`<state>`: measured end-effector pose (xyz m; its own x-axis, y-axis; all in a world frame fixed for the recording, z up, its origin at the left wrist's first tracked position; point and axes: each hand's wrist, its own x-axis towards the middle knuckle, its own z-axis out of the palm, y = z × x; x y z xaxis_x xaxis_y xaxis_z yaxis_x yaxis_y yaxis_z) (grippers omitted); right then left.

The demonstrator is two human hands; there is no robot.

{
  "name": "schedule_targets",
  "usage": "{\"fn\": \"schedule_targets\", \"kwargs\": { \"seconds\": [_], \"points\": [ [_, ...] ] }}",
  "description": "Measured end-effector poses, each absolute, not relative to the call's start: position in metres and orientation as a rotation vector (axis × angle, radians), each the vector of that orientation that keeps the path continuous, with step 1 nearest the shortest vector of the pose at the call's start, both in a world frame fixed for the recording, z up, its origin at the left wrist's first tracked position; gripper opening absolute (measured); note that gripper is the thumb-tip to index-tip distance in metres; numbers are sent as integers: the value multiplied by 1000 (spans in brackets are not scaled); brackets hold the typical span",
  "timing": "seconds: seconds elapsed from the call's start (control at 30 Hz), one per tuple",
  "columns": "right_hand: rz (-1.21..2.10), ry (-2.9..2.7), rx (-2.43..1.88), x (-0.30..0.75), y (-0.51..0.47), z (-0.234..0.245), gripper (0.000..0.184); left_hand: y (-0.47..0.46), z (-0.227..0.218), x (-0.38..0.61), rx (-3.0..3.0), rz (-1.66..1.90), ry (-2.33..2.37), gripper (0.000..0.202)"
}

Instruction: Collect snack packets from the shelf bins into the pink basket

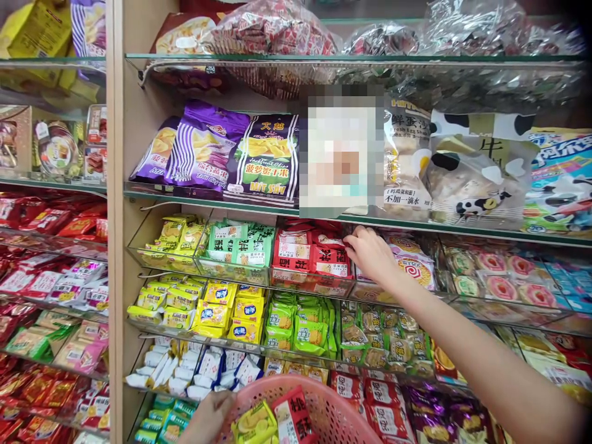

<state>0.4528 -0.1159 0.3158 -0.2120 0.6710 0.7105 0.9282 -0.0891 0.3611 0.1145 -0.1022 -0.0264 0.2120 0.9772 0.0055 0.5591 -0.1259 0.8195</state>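
My right hand (370,254) reaches into a clear shelf bin, its fingers curled on the small red snack packets (314,253) there. My left hand (206,419) is at the bottom edge, gripping the rim of a pink plastic basket (330,407). The basket holds a yellow snack packet (256,423) and a red packet (292,417).
Glass shelves (277,206) carry purple chip bags (208,148), cow-print bags (476,179), and bins of yellow (180,237), green (240,243) and pink-swirl (504,277) packets. A wooden upright (115,246) separates a left shelf unit of red packets (46,222).
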Motion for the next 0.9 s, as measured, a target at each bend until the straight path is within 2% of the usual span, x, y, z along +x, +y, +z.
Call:
{"fn": "schedule_targets", "kwargs": {
  "seconds": [0.17,0.43,0.77,0.9],
  "points": [
    [-1248,-1863,-1800,448,-114,315,28,-102,-28,112,1799,758,1412,47],
    [-1210,-1793,-1724,452,-103,316,30,-103,-22,117,1760,727,1409,60],
    [-1064,-1605,-1656,448,-96,302,34,-109,-16,119,1762,748,1381,61],
    [-904,-1552,-1621,446,-96,301,32,-110,-13,119,1766,731,1400,61]
  ]
}}
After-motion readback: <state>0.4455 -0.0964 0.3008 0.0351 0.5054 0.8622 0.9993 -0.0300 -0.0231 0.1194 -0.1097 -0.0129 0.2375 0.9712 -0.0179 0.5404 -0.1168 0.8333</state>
